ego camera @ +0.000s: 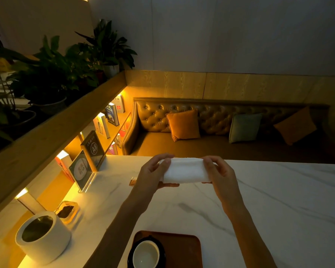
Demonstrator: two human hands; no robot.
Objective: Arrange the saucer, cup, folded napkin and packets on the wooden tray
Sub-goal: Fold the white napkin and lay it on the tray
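Both hands hold a white folded napkin in the air above the far part of the marble table. My left hand grips its left end and my right hand grips its right end. Near the front edge lies the dark wooden tray. On the tray's left side sits a dark saucer with a white cup standing on it. A small brownish packet peeks out on the table behind my left hand, partly hidden.
A white cylindrical container stands at the front left, with a clear dish of dark contents behind it. Acrylic sign stands line the table's left edge beside a lit bookshelf. A tufted bench with cushions lies beyond the table.
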